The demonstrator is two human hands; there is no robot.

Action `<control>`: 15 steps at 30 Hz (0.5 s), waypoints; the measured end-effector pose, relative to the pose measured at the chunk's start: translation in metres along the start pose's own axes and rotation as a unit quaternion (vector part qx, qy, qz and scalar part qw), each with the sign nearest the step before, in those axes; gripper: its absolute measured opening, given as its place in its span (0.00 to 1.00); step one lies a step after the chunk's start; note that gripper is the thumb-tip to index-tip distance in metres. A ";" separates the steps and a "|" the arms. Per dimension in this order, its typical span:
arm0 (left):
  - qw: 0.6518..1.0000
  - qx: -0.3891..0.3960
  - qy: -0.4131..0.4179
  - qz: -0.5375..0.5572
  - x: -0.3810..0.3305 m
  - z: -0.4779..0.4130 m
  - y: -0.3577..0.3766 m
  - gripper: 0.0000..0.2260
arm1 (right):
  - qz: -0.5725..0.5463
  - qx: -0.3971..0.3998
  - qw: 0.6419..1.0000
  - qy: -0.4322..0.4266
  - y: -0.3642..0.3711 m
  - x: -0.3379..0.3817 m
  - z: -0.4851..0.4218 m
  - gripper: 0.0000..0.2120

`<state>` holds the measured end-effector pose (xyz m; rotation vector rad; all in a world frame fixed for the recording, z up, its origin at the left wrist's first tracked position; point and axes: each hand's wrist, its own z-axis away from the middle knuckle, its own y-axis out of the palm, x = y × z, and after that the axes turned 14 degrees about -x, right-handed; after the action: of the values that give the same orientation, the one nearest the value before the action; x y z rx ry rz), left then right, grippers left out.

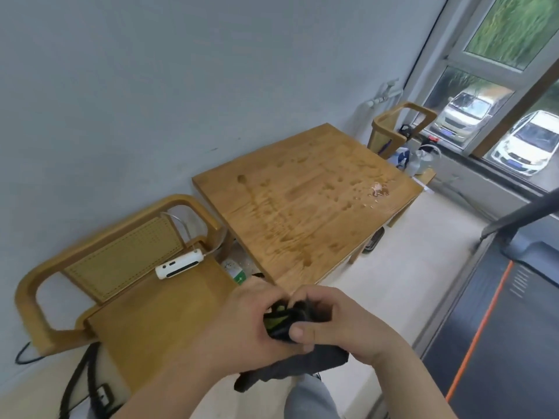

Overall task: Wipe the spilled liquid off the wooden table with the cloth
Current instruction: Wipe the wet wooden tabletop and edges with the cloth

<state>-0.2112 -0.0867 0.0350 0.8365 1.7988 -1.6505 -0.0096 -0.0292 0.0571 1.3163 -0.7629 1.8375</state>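
A small wooden table [390, 204] stands against the grey wall. Spilled liquid [290, 213] lies on it in streaks and many drops, with small pale scraps [378, 189] near its right edge. In front of the table's near corner, my left hand [242, 325] and my right hand [338, 322] both grip a dark cloth [287, 325] with a yellow-green patch. The cloth is bunched between my fingers, and its loose end [290, 367] hangs below my hands. Neither hand nor the cloth touches the table.
A wooden chair [127, 294] at the left carries a white device [179, 264] with a cable. A second chair [399, 128] stands behind the table by the window. A treadmill [499, 313] fills the right side. Bottles [237, 270] sit under the table.
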 end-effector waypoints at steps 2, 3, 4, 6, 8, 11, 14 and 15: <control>0.993 0.086 -0.065 0.056 0.003 -0.033 0.013 0.26 | 0.017 0.003 1.000 0.007 -0.028 -0.003 -0.032 0.03; 0.985 0.121 -0.084 0.087 0.004 -0.050 0.023 0.28 | 0.025 0.000 1.000 0.014 -0.044 -0.005 -0.048 0.04; 0.980 0.139 -0.094 0.106 0.006 -0.067 0.036 0.29 | 0.035 0.004 0.999 0.025 -0.061 -0.006 -0.065 0.07; 0.976 0.129 -0.126 0.125 0.007 -0.099 0.062 0.28 | 0.061 0.027 0.997 0.050 -0.096 -0.008 -0.099 0.12; 0.975 0.085 -0.166 0.121 0.010 -0.127 0.087 0.23 | 0.092 0.013 0.993 0.068 -0.128 -0.015 -0.132 0.15; 0.961 0.011 -0.245 0.128 0.022 -0.150 0.117 0.18 | 0.132 -0.094 0.982 0.099 -0.174 -0.043 -0.178 0.18; 0.924 -0.048 -0.354 0.137 0.046 -0.156 0.131 0.14 | 0.214 -0.156 0.955 0.135 -0.210 -0.079 -0.217 0.14; 0.910 -0.071 -0.388 0.129 0.052 -0.156 0.129 0.12 | 0.250 -0.158 0.944 0.147 -0.218 -0.092 -0.226 0.15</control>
<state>-0.1453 0.0790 -0.0734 0.2578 1.1666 -1.3756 0.0740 0.2516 -0.0875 0.6565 -1.2441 2.1196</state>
